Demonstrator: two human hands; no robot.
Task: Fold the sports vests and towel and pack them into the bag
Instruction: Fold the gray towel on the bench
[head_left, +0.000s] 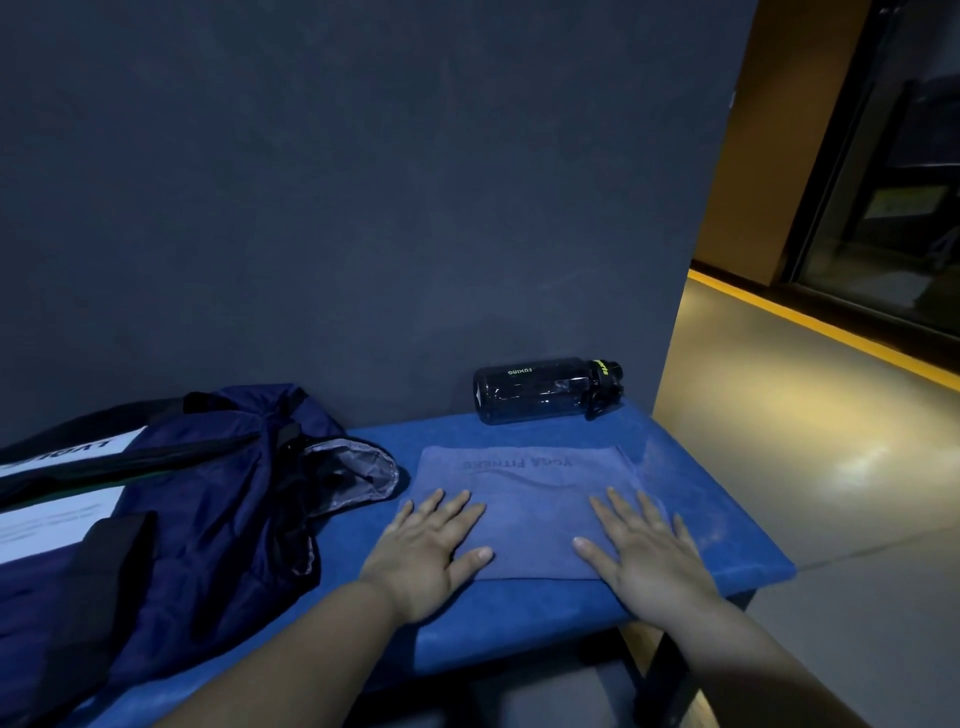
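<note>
Now, towel (530, 499) pressed flat.
Left hand (431, 545) at its seven o'clock, right hand (644, 551) at five, fingers (454, 508) straight.

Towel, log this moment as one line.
towel: flat on bench | left hand: pressing towel | right hand: pressing towel | bag: open, beside towel

towel (524, 512): matt cloth | bottle (540, 389): glossy plastic | bench (717, 525): matt blue

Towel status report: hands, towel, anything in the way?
Left hand and right hand both flat, pressing the towel on the bench. Bag lies open just left of it. Water bottle on its side behind.
</note>
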